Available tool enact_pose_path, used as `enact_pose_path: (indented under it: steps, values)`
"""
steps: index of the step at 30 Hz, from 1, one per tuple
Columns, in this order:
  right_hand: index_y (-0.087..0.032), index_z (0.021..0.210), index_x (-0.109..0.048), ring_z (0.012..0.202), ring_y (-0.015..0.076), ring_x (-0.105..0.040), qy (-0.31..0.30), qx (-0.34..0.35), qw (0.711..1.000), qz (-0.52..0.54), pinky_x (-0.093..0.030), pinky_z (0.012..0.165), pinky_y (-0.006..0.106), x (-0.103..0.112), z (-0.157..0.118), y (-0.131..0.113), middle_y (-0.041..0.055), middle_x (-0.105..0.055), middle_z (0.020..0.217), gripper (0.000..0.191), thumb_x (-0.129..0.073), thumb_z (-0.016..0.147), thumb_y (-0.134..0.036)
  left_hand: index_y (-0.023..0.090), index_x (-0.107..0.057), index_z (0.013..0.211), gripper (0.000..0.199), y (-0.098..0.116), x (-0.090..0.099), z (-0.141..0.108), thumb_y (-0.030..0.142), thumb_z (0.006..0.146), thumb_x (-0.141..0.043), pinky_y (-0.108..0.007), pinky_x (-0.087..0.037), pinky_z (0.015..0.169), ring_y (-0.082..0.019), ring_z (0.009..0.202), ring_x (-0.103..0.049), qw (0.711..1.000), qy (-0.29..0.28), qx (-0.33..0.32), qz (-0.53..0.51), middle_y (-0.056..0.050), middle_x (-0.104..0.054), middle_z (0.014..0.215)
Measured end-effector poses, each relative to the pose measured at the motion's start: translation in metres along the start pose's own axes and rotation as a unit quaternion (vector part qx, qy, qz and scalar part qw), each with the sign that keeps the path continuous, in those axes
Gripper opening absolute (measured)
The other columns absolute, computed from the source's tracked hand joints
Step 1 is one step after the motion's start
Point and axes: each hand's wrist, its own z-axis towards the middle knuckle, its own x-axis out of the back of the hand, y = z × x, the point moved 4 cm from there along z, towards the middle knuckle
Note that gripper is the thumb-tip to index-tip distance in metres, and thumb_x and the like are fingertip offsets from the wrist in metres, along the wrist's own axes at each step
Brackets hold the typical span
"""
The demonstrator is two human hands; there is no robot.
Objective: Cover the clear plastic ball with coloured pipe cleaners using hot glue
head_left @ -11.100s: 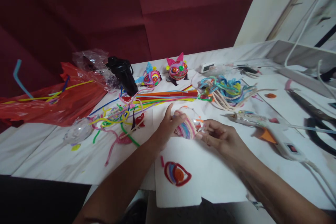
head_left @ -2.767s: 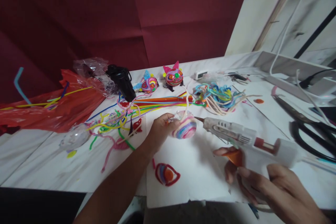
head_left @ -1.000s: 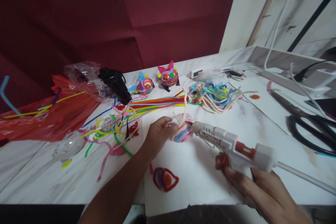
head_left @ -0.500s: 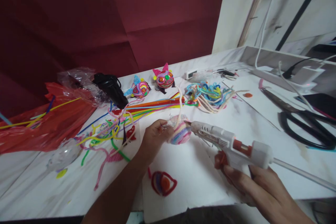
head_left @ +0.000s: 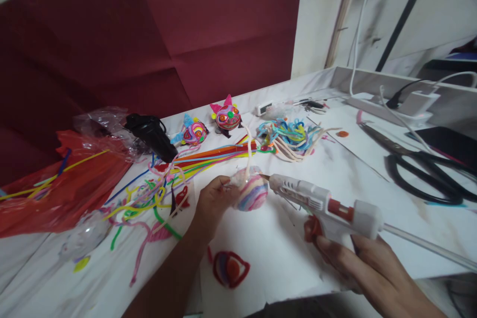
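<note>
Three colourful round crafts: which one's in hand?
The striped ball, held in the left hand; the pink-topped head and blue-topped head rest farther back, untouched.

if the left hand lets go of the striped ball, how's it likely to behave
The striped ball could roll, given its rounded side. It seems light, since the left hand grips it only at one edge. The pale cord at its top curves, so that probably flexes easily.

A round pink, cream and blue cord-striped ball (head_left: 253,195) is sitting in the left hand (head_left: 214,203), a cream cord (head_left: 249,151) rising from it; a white plastic glue gun (head_left: 301,194) is extending from the right hand (head_left: 367,261) toward the ball.
</note>
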Motion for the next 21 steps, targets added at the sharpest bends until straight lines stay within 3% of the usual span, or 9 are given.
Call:
enact_pose_path:
  steps: [6, 11, 17, 21]
  values:
    - [-0.027, 0.077, -0.072, 0.066, 0.024, -0.07, 0.003, -0.008, 1.0, 0.007, -0.056, 0.058, 0.027, 0.0, -0.002, 0.006, -0.0009, -0.074, 0.071, 0.03, -0.052, 0.086, -0.048, 0.016, -0.063, 0.078, 0.035, -0.002, 0.002, 0.001, 0.043, 0.066, -0.082, -0.02, -0.034, 0.055, -0.006, 0.055, -0.042, 1.0, 0.006, -0.001, -0.022, 0.004, -0.053, 0.061]
    - [-0.03, 0.074, -0.071, 0.059, 0.0236, -0.066, 0.021, -0.003, 1.0, 0.007, -0.057, 0.058, 0.029, 0.003, -0.002, 0.003, -0.0026, -0.072, 0.067, 0.029, -0.054, 0.083, -0.051, 0.017, -0.063, 0.077, 0.035, -0.004, 0.003, 0.001, 0.042, 0.064, -0.083, -0.02, -0.033, 0.053, -0.006, 0.053, -0.04, 0.999, 0.011, -0.007, -0.035, 0.004, -0.052, 0.058]
    - [-0.03, 0.07, -0.07, 0.069, 0.0265, -0.069, 0.023, -0.015, 1.0, 0.01, -0.059, 0.066, 0.031, 0.005, -0.006, 0.006, -0.0016, -0.074, 0.071, 0.03, -0.054, 0.083, -0.053, 0.026, -0.069, 0.074, 0.021, 0.006, -0.002, -0.004, 0.038, 0.065, -0.083, -0.024, -0.033, 0.052, -0.01, 0.053, -0.038, 0.998, 0.021, -0.011, -0.054, 0.002, -0.053, 0.057]
    - [-0.031, 0.071, -0.07, 0.064, 0.0262, -0.069, 0.02, -0.028, 0.999, 0.018, -0.06, 0.06, 0.032, 0.004, -0.007, 0.009, -0.0011, -0.074, 0.07, 0.032, -0.053, 0.082, -0.055, 0.026, -0.07, 0.072, 0.023, 0.007, -0.001, -0.004, 0.037, 0.059, -0.086, -0.025, -0.033, 0.05, -0.01, 0.051, -0.039, 0.997, 0.045, -0.019, -0.067, 0.003, -0.052, 0.056]
